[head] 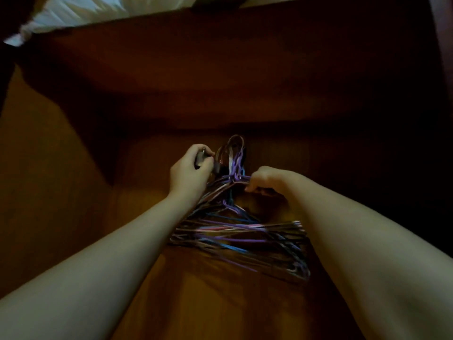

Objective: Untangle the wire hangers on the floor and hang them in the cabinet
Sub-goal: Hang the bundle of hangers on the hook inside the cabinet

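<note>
A tangled bundle of wire hangers (240,231), purple, blue, pink and grey, hangs between my hands inside a dark wooden cabinet. Their hooks (232,153) bunch together at the top. My left hand (191,168) grips a small metal part beside the hooks; what it is I cannot tell. My right hand (267,180) pinches the shoulder wire of one hanger just right of the twisted necks. The lower bars of the bundle fan out below my wrists.
Brown wooden cabinet walls (220,82) surround the hangers at the back and left. A wooden panel (220,303) lies beneath them. White cloth (73,13) shows at the top left edge. The right side is in deep shadow.
</note>
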Available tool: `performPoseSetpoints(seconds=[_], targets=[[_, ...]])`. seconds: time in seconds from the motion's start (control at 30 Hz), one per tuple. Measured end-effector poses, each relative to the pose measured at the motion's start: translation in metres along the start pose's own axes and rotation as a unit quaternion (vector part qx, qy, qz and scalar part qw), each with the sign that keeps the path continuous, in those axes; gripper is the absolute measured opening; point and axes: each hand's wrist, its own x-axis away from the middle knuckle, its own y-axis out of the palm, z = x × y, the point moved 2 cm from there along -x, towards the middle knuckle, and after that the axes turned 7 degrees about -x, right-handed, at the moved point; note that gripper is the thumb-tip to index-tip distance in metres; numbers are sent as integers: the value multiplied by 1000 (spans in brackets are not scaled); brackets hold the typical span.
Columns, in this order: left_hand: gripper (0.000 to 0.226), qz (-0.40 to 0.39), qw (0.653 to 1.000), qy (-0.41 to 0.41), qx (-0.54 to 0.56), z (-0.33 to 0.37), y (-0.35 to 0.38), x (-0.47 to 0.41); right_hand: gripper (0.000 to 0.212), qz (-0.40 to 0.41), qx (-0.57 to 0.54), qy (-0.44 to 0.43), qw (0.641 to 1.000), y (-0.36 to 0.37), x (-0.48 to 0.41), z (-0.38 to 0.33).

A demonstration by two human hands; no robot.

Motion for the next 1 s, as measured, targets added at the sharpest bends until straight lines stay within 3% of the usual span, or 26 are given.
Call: performPoseSetpoints(seconds=[0.07,0.13,0.23,0.43,0.5,0.63,0.8,1.0], targets=[[11,-2,1000,5,13,0,0,1,27,0,48,-24,999,14,-6,-5],[15,-5,1000,3,23,0,0,0,15,-2,94,-51,994,31,-10,-4],[21,-8,999,-8,35,-2,1,-2,29,-8,203,-65,977,57,-17,14],[22,-15,999,-21,36,-1,-1,-2,34,-59,360,-63,929,62,-14,11],[24,-19,999,-27,36,0,-2,-2,34,-36,384,-80,919,58,-10,10],[23,-32,999,-29,28,5,-5,0,52,74,314,-152,934,68,-12,32],[11,-37,999,-31,18,9,-5,2,73,72,184,-135,971,73,-13,36],[12,-39,998,-45,30,10,-4,0,46,79,210,-138,965,56,-10,-6]])
